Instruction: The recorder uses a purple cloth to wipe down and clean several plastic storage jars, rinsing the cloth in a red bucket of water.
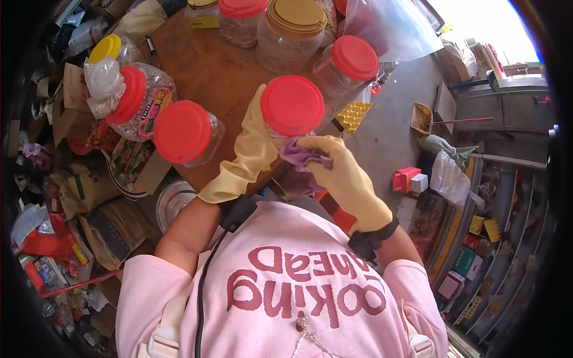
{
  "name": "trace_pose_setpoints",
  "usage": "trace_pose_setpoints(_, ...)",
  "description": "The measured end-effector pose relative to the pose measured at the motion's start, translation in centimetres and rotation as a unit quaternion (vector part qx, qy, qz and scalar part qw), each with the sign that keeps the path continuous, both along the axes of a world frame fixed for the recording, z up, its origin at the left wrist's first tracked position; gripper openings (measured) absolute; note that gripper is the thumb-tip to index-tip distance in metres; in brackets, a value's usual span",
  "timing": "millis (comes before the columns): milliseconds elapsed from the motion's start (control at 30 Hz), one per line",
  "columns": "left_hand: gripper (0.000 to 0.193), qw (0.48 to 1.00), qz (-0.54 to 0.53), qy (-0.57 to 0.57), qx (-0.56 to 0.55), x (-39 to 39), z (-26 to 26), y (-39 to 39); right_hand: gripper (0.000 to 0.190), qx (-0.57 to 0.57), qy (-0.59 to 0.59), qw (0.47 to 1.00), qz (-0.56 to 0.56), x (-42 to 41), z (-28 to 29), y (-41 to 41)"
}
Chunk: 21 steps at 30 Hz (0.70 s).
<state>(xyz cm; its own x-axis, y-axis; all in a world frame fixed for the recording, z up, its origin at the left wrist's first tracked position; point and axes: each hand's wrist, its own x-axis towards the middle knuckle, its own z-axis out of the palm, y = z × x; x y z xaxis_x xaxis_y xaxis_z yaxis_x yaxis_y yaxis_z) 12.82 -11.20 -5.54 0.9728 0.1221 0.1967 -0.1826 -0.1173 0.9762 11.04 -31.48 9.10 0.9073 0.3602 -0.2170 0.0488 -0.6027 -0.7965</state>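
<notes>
A plastic jar with a red screw lid [292,105] stands upright before me near the table's front edge; its body is mostly hidden under the lid. My left hand [257,134], in a pale yellow rubber glove, grips the jar's left side, with fingers reaching up beside the lid. In the same kind of glove, my right hand [338,163] holds a crumpled purple cloth [299,154] against the near side of the jar. Part of the cloth hangs down below the hand.
More lidded jars stand on the brown table [197,67]: a red-lidded jar [183,132] at left, another red-lidded jar [353,58] at right, a gold-lidded jar [295,22] behind. Boxes and bags crowd the left floor. A dustpan [421,118] and metal shelves [506,232] are to the right.
</notes>
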Motion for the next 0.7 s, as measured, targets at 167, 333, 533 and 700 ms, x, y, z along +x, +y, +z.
trace_pose_setpoints(167,0.126,0.999,-0.001,-0.047,0.019,0.2,0.4,-0.5,0.038,0.205,-0.029,0.973,-0.100,3.8,1.0,-0.5)
trace_pose_setpoints(333,0.121,0.997,-0.054,-0.038,0.047,1.2,2.5,0.0,0.046,-0.063,-0.255,0.965,-0.005,5.1,-3.8,-0.7)
trace_pose_setpoints(533,0.117,0.998,-0.015,-0.063,-0.016,-0.2,-0.2,-0.3,0.052,-0.088,-0.301,0.947,0.073,1.1,-4.1,0.9)
trace_pose_setpoints(700,0.103,0.996,-0.055,-0.046,-0.043,-0.6,1.2,0.3,0.051,-0.201,-0.299,0.916,0.174,0.5,-3.7,4.5)
